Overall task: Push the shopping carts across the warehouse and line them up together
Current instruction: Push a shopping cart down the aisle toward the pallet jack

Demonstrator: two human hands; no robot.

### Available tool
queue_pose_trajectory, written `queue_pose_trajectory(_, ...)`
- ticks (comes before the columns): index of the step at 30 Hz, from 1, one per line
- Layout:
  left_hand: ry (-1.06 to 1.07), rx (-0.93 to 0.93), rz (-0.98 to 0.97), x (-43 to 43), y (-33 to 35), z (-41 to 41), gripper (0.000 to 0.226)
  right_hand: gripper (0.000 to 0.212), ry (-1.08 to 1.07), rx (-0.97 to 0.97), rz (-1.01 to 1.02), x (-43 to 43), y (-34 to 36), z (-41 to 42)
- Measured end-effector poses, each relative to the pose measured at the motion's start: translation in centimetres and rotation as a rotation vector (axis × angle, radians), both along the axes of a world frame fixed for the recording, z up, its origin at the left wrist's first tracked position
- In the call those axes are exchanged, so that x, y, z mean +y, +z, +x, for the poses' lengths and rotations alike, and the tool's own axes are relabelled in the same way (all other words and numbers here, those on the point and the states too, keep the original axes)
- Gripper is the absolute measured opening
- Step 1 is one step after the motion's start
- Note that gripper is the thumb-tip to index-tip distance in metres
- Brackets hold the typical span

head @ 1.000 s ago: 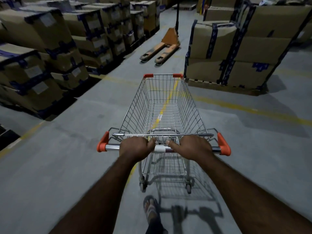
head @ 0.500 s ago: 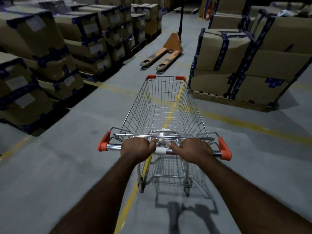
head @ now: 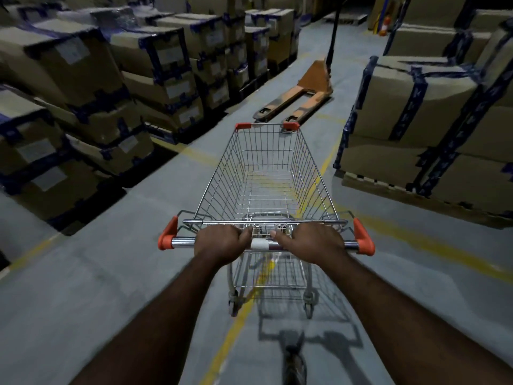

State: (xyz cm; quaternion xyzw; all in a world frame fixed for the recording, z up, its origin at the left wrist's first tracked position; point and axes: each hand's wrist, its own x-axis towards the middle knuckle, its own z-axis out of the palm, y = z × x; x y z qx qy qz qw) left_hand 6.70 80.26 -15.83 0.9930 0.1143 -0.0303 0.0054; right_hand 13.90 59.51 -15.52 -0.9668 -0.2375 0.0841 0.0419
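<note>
— What stands ahead of the shopping cart (head: pixel 266 190)?
— An orange pallet jack (head: pixel 302 93), its forks pointing at the cart's front, just beyond it. Taped carton stacks (head: pixel 83 93) line the left; a pallet of cartons (head: pixel 416 120) sits close on the right.
— Hands?
— Left hand (head: pixel 222 243) and right hand (head: pixel 308 241) both wrap the handle bar (head: pixel 183 241), near its middle.
— Floor?
— Grey concrete floor (head: pixel 97 273) in a dim warehouse aisle; the cart straddles a yellow line (head: pixel 233 326).
</note>
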Motion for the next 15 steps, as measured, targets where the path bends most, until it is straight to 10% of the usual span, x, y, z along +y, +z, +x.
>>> queue_pose_trajectory(15, 0.163, 0.039, 0.005, 2.0, -0.3, 19.4, 0.072, 0.096, 0.149, -0.019, -0.022, 3.8, -0.2, 23.4)
